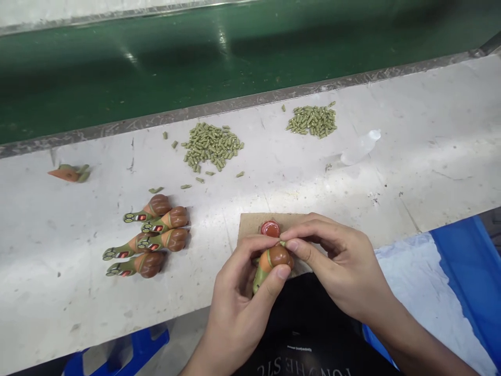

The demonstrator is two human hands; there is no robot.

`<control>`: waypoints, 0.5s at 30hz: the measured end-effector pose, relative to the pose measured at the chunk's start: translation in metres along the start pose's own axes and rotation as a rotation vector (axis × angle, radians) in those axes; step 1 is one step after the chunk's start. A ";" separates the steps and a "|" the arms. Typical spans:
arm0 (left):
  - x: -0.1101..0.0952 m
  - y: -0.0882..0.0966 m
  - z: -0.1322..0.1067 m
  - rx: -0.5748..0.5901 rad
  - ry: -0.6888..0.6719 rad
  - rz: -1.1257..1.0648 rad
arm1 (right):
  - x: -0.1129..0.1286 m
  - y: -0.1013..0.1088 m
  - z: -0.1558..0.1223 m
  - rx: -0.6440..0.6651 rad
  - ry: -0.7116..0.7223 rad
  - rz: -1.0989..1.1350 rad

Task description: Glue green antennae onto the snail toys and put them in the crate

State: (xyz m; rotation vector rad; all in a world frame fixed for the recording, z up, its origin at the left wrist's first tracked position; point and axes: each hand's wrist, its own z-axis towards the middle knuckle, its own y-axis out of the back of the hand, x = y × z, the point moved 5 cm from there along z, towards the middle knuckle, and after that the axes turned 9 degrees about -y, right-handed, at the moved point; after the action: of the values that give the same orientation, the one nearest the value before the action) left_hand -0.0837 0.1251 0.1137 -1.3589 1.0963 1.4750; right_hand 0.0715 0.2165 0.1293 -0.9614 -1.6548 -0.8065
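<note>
My left hand [250,287] is closed around a small figurine [278,257] with a rounded brown part, an orange band and a green body. Thumb and fingertips of my right hand [336,256] pinch a small green peg [282,243] against the brown part. Just beyond my fingers a red round cap [270,228] with reddish stuff inside sits on a piece of cardboard [250,223]. Off to the left lie several similar figurines [151,265] on their sides, brown parts pointing right.
Two heaps of green pegs, a larger pile [211,146] and a smaller pile [313,121], lie toward the back. A translucent bottle [360,148] lies at the right. An orange and green piece [68,173] is far left. Behind the table [203,277] runs a green conveyor belt [235,52].
</note>
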 end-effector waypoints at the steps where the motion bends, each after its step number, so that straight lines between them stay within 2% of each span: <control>1: -0.001 0.000 0.000 0.008 -0.017 0.020 | 0.000 0.000 -0.001 0.001 0.013 -0.017; 7: -0.002 0.008 -0.003 0.071 -0.096 0.088 | 0.007 -0.005 -0.006 0.045 0.108 -0.030; 9: 0.002 0.013 -0.005 0.076 -0.057 0.077 | 0.013 -0.007 -0.004 0.104 0.133 -0.012; 12: 0.011 0.019 -0.006 -0.011 0.039 -0.009 | 0.019 -0.007 0.014 0.184 0.081 -0.013; 13: 0.012 0.019 -0.006 -0.036 0.053 -0.061 | 0.020 -0.003 0.027 0.150 0.071 -0.043; 15: 0.011 0.016 -0.004 -0.086 0.080 -0.184 | 0.022 0.009 0.059 -0.039 0.108 -0.219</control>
State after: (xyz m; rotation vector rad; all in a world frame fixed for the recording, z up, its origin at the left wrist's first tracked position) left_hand -0.0989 0.1166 0.1034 -1.5476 0.9387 1.3558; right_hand 0.0500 0.2763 0.1360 -0.7575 -1.6737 -1.0225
